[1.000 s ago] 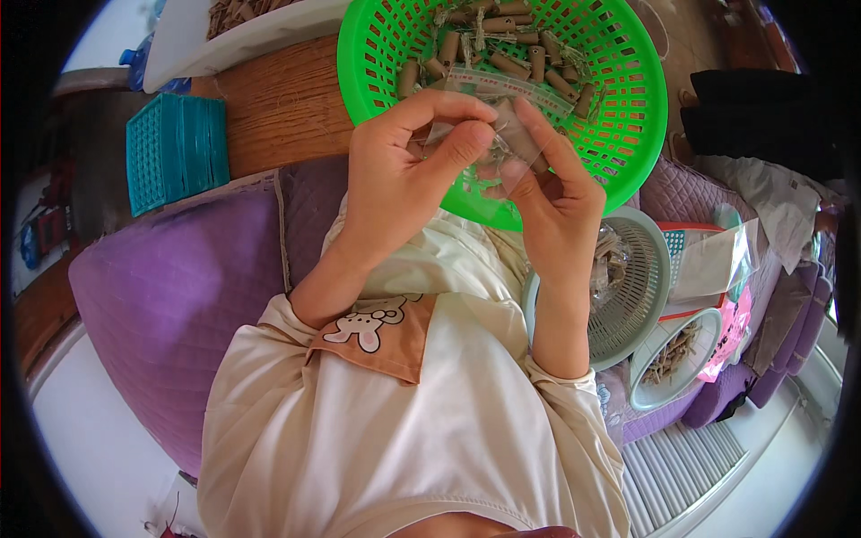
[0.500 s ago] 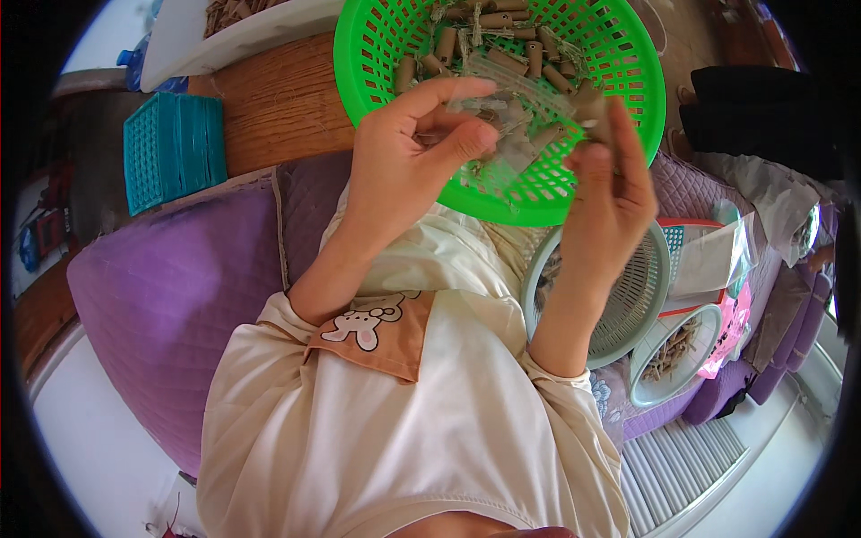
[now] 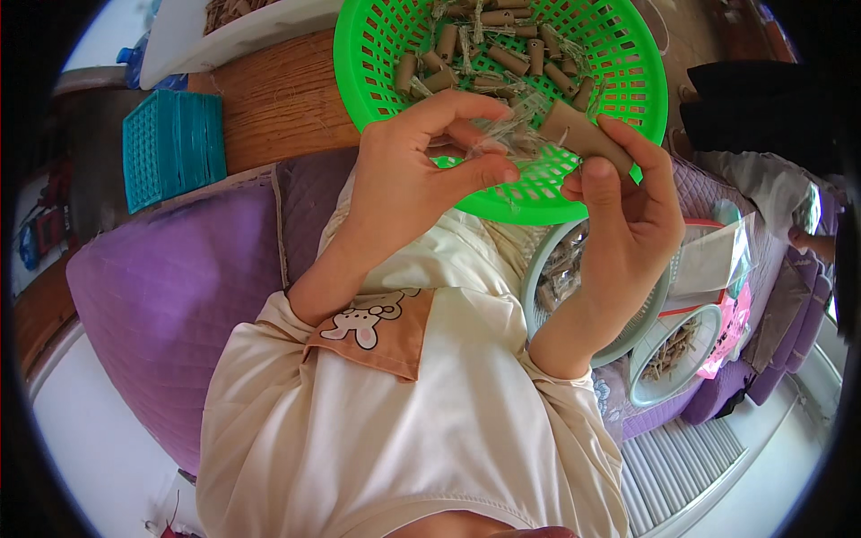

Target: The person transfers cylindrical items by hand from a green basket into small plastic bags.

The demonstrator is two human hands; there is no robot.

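Note:
Above the near side of a green slotted basket (image 3: 647, 85), both hands are raised close together. A crumpled piece of clear plastic film (image 3: 513, 128) is pinched in my left hand (image 3: 404, 170), between thumb and fingers. My right hand (image 3: 628, 211) grips a brown cardboard-like tube (image 3: 578, 134) between thumb and forefinger, its far end leaning toward the plastic. Thin pale strands show at that end, though I cannot tell what they are attached to. Inside the basket lie several similar brown tubes (image 3: 508, 60) with strings.
A stack of teal baskets (image 3: 170, 148) stands left by a wooden table (image 3: 278, 99) bearing a white tray (image 3: 179, 45). At right sit a grey basket (image 3: 531, 291) of small packets and a white basket (image 3: 716, 332) of brown sticks. Another person's hand (image 3: 812, 242) shows at the far right.
My right hand has moved right and slightly nearer, bringing the tube into plain view. The plastic, earlier spread between both hands, is now bunched at my left hand.

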